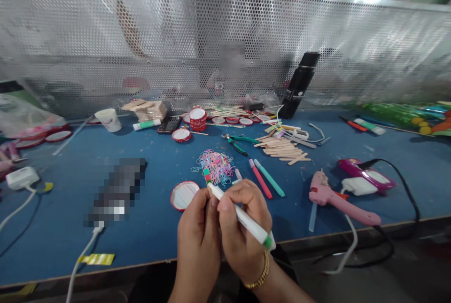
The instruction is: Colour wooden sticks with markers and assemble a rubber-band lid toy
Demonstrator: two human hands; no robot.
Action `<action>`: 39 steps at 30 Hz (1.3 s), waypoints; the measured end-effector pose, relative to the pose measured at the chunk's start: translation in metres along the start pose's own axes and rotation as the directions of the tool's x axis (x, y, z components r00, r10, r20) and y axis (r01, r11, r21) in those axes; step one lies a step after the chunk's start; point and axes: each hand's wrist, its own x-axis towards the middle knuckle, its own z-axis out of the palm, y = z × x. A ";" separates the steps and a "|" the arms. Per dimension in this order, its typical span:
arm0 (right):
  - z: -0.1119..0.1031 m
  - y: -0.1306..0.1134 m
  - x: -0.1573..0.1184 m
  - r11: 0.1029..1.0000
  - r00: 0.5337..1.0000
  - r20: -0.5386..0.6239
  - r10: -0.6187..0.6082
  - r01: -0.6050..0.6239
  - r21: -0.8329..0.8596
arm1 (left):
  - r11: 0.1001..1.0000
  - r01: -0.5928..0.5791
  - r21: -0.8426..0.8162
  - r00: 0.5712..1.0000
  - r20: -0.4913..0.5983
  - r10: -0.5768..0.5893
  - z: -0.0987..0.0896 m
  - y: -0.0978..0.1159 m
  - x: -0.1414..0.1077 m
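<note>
My right hand (246, 228) grips a white marker (252, 224) with a green end like a pen, its tip at the tips of my left fingers. Pinched in my left hand (199, 237) is a small wooden stick (206, 176) whose upper end is coloured green and red; its lower part is hidden by my fingers. Just beyond lies a heap of pastel rubber bands (215, 164). A red-rimmed round lid (184, 195) sits left of the heap. To the right rest a red marker (261, 180) and a teal marker (270, 178).
Craft sticks (282, 147) and teal-handled pliers (237, 144) lie farther back. A pink glue gun (341, 199) with cords is at the right edge. On the left are a pixelated dark device (118, 190) on a cable and a paper cup (108, 120). A black bottle (299, 86) leans against the perforated metal panel (158, 35).
</note>
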 end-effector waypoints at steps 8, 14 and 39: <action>0.000 0.004 -0.001 0.999 0.998 -0.055 0.032 -0.033 -0.012 | 0.999 0.029 0.022 1.000 0.011 -0.029 -0.001 -0.003 0.000; -0.001 0.003 -0.002 0.999 0.999 -0.023 0.026 -0.026 0.026 | 1.000 0.013 0.003 1.000 -0.007 -0.013 0.000 -0.001 -0.001; -0.002 0.003 -0.002 0.999 0.999 0.002 0.032 -0.032 0.022 | 0.983 0.085 -0.165 0.996 0.018 -0.083 -0.002 -0.005 -0.002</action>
